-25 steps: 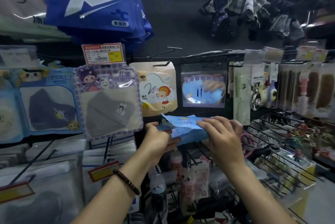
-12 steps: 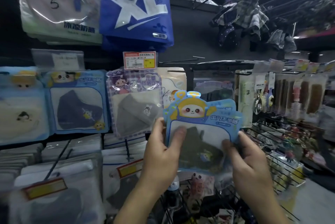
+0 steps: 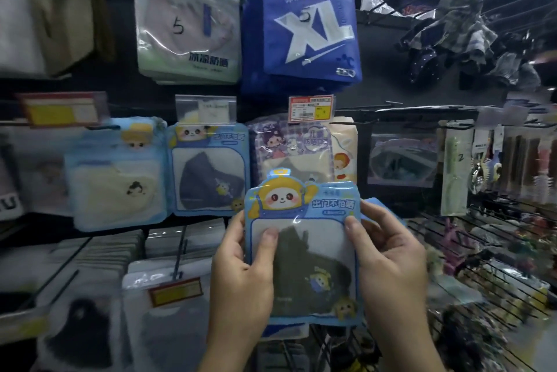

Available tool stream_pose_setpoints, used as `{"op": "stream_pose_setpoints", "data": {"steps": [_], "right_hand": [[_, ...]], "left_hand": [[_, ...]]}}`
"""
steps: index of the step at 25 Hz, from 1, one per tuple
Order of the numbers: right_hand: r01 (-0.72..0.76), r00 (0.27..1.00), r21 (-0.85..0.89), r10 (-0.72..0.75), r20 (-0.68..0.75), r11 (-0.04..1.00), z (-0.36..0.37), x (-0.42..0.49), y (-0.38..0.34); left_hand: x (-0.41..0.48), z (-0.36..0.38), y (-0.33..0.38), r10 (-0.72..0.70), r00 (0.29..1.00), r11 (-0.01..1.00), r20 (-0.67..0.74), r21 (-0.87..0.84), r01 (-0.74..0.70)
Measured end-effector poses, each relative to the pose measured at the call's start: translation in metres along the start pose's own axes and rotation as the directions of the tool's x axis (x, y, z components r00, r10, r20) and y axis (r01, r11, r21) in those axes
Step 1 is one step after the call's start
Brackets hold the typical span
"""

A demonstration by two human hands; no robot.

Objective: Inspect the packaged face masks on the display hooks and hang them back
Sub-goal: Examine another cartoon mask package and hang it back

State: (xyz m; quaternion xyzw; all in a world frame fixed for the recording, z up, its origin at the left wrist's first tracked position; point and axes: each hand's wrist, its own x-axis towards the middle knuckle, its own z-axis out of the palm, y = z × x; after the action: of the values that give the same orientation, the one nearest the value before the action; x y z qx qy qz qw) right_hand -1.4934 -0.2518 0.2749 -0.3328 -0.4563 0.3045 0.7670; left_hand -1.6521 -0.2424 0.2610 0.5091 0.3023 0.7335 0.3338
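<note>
Dark pegboard hooks crowd the upper frame with hanging packets. At lower center, the left hand and right hand grip 1 blue mask packet by its side edges, upright, overlapping the hung purple packet behind.

A red-and-yellow price tag hangs mid-wall, a second price tag sits blurred at far left, and a third price tag lies lower down. Checked cloth hangs at top right, above a packaged comb, hairbrushes and a black wire rack holding small blurred goods.
</note>
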Motion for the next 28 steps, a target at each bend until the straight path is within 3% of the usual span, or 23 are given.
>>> {"op": "stream_pose_setpoints", "data": {"steps": [6,13,18,21,23,28], "right_hand": [[0.056,0.995,0.063,-0.050,-0.088,0.996,0.056,-0.026,0.012],[0.100,0.992,0.056,-0.095,-0.087,0.993,0.102,-0.035,0.026],[0.261,0.951,-0.066,-0.269,-0.151,0.963,0.127,-0.034,0.032],[0.434,0.885,-0.331,-0.465,-0.016,0.838,0.138,-0.029,0.034],[0.491,0.855,-0.441,-0.513,0.079,0.751,0.144,-0.023,0.038],[0.550,0.820,-0.457,-0.557,0.135,0.699,0.160,-0.003,0.037]], "left_hand": [[0.010,-0.037,0.016,0.156,0.961,0.988,-0.229,0.028,-0.154],[0.028,-0.082,0.017,0.169,0.929,0.984,-0.329,0.116,-0.138],[0.047,-0.097,0.027,0.207,0.917,0.970,-0.341,0.193,-0.148],[0.062,-0.100,0.037,0.273,0.901,0.947,-0.337,0.257,-0.190],[0.072,-0.102,0.041,0.357,0.882,0.905,-0.307,0.345,-0.247],[0.105,-0.100,0.038,0.470,0.865,0.800,-0.176,0.500,-0.333]]}}
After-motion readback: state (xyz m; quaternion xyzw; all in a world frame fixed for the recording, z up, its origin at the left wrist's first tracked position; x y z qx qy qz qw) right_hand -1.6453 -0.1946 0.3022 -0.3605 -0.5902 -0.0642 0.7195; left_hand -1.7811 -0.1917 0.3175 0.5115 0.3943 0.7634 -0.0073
